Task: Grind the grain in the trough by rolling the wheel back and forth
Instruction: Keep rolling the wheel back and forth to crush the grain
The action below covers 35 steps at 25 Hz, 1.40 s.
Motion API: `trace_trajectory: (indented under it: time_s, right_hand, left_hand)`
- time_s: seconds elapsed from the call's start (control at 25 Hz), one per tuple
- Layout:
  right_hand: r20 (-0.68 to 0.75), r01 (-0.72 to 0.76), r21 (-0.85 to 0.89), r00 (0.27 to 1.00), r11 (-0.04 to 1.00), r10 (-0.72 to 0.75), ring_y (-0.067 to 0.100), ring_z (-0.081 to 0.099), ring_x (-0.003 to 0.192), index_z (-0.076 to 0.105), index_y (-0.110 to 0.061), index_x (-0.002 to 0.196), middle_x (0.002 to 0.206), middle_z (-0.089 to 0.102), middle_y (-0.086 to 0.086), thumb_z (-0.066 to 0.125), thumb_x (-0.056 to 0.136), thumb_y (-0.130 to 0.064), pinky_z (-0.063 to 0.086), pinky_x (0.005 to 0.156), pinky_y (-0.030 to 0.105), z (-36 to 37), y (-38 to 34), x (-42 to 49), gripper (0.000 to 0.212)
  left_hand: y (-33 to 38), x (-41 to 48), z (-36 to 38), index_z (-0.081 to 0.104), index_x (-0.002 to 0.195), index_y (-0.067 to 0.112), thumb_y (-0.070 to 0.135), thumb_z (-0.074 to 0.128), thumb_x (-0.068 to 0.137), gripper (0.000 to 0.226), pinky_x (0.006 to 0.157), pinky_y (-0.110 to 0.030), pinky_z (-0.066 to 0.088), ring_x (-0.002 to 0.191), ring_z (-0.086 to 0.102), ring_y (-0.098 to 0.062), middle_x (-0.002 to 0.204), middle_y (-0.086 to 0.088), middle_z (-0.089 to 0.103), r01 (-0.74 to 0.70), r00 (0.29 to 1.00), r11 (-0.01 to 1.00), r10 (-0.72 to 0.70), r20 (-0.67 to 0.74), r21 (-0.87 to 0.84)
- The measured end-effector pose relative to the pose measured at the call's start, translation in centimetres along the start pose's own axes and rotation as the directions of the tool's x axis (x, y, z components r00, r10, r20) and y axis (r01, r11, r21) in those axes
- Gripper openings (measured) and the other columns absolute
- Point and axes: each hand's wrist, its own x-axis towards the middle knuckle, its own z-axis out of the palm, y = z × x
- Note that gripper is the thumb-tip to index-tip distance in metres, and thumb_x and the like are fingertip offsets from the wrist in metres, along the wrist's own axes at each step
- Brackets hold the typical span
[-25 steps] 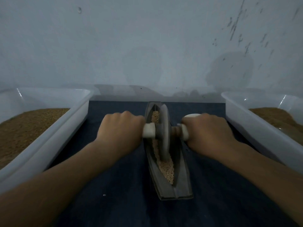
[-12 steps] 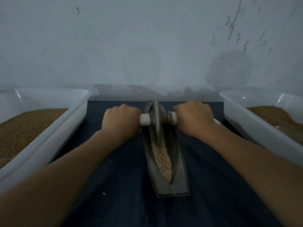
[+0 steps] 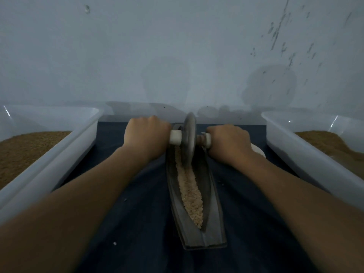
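Both hands are clamped tight on the grinder: the left hand (image 3: 147,136) is fisted round the white handle (image 3: 175,137) on the left of the wheel (image 3: 189,138), and the right hand (image 3: 228,142) is wrapped round the stub on the other side. What a push since a second ago! Back then the wheel stood mid-trough; now it has rolled right up to the far tip of the trough (image 3: 213,213), with both arms stretched further out. Half a second ago it was already close, and it has gained the last bit since. Behind it, a long pale ribbon of grain (image 3: 190,190) lies exposed from the wheel down to the near point of the channel.

The trough sits lengthwise on a dark blue cloth (image 3: 137,223), its squared near end towards the person. A few stray grains (image 3: 114,243) dot the cloth on both sides. Beyond the right hand a pale rounded object (image 3: 258,150) peeks out, mostly hidden.

The left tub (image 3: 59,158) and the right tub (image 3: 295,158), white plastic, flank the work, each holding brown meal (image 3: 29,150). Straight ahead rises a pale wall (image 3: 177,56), marked with dark splatter at upper right, and a light ledge (image 3: 137,115) runs along its foot.

The wheel is almost at the cloth's far edge, with the ledge just beyond it. The whole trough lies open on the near side, and strips of bare cloth separate it from the tubs.
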Motion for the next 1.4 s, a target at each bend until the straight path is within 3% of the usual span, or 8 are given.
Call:
trace_trajectory:
  time_s: [0.16, 0.36, 0.56, 0.68, 0.92, 1.2, 1.32, 1.4]
  right_hand:
    - [-0.059, 0.066, -0.034, 0.996, 0.997, -0.068, 0.016, 0.051, 0.063, 0.039, -0.033, 0.074, 0.07, 0.048, -0.01, 0.067, 0.079, -0.035, 0.031, 0.053, 0.027, -0.6, 0.6, -3.1, 0.029]
    - [-0.2, 0.136, -0.228, 0.962, 0.964, -0.183, 0.008, 0.018, 0.047, 0.029, -0.037, 0.069, 0.054, 0.035, -0.012, 0.072, 0.061, -0.043, 0.003, 0.049, 0.019, -2.0, 1.5, -8.7, 0.044]
    - [-0.048, 0.071, -0.125, 0.996, 0.99, -0.078, 0.026, 0.054, 0.067, 0.051, -0.029, 0.08, 0.075, 0.056, -0.002, 0.065, 0.084, -0.039, 0.037, 0.056, 0.03, -1.6, -0.5, -1.0, 0.018]
    - [0.032, 0.053, -0.102, 0.998, 0.993, -0.05, 0.028, 0.061, 0.078, 0.058, -0.027, 0.087, 0.086, 0.064, 0.001, 0.063, 0.088, -0.04, 0.045, 0.065, 0.034, -1.9, -0.6, 0.6, 0.013]
    - [-0.275, 0.241, -0.147, 0.922, 0.959, -0.274, 0.005, 0.016, 0.046, 0.028, -0.034, 0.068, 0.054, 0.018, -0.014, 0.049, 0.062, -0.038, 0.004, 0.05, 0.017, -2.9, 1.2, -8.7, 0.022]
    - [-0.052, 0.036, -0.146, 0.998, 0.989, -0.044, 0.031, 0.061, 0.076, 0.061, -0.026, 0.088, 0.082, 0.061, 0.003, 0.063, 0.088, -0.038, 0.042, 0.061, 0.033, -1.0, -0.8, 0.6, 0.012]
    - [-0.057, 0.084, -0.158, 0.994, 0.984, -0.094, 0.023, 0.052, 0.064, 0.053, -0.03, 0.081, 0.072, 0.051, -0.004, 0.066, 0.083, -0.036, 0.037, 0.056, 0.029, -1.6, -0.3, -1.1, 0.015]
    - [-0.147, 0.141, -0.181, 0.975, 0.973, -0.169, 0.011, 0.031, 0.049, 0.038, -0.033, 0.069, 0.06, 0.037, -0.011, 0.068, 0.069, -0.034, 0.018, 0.047, 0.022, -2.0, 0.2, -5.1, 0.03]
  left_hand:
    - [-0.1, -2.8, -0.6, 0.052, 0.088, 0.027, 0.034, 0.064, 0.083, 0.015, 0.053, -0.032, 0.031, 0.06, 0.046, -0.022, 0.068, 0.005, 0.042, -0.04, 0.998, 0.998, 0.038, -0.041, -0.049]
    - [-0.5, -7.7, -1.6, 0.028, 0.072, 0.026, 0.027, 0.083, 0.046, 0.06, 0.05, -0.019, 0.004, 0.042, 0.019, -0.016, 0.05, 0.007, 0.027, -0.183, 0.962, 0.981, 0.165, -0.22, -0.064]
    - [-0.1, -1.9, 1.2, 0.051, 0.085, 0.024, 0.03, 0.058, 0.086, 0.01, 0.052, -0.032, 0.03, 0.057, 0.037, -0.019, 0.064, 0.005, 0.034, 0.052, 0.999, 0.995, -0.053, -0.007, -0.088]
    - [-0.3, -1.4, 0.9, 0.057, 0.092, 0.026, 0.03, 0.056, 0.089, 0.006, 0.057, -0.034, 0.037, 0.064, 0.045, -0.021, 0.073, 0.003, 0.044, 0.072, 0.996, 0.987, -0.064, 0.057, -0.141]
    - [-0.9, -8.1, -1.6, 0.023, 0.072, 0.031, 0.033, 0.081, 0.047, 0.064, 0.05, -0.016, 0.005, 0.047, 0.001, -0.007, 0.057, 0.012, 0.009, -0.169, 0.959, 0.98, 0.14, -0.248, -0.101]
    - [-0.4, -0.5, 1.0, 0.06, 0.098, 0.026, 0.03, 0.056, 0.091, 0.009, 0.059, -0.035, 0.036, 0.067, 0.047, -0.022, 0.077, 0.002, 0.045, 0.063, 0.996, 0.99, -0.055, 0.074, -0.122]
    - [-0.5, -2.4, 0.3, 0.057, 0.093, 0.028, 0.034, 0.06, 0.088, 0.009, 0.057, -0.033, 0.035, 0.065, 0.051, -0.021, 0.075, 0.005, 0.042, 0.033, 0.997, 0.988, -0.023, 0.067, -0.15]
    - [-0.5, -5.7, -0.1, 0.041, 0.076, 0.032, 0.039, 0.072, 0.074, 0.032, 0.046, -0.024, 0.02, 0.047, 0.026, -0.01, 0.061, 0.012, 0.026, -0.065, 0.995, 0.989, 0.055, -0.08, -0.129]
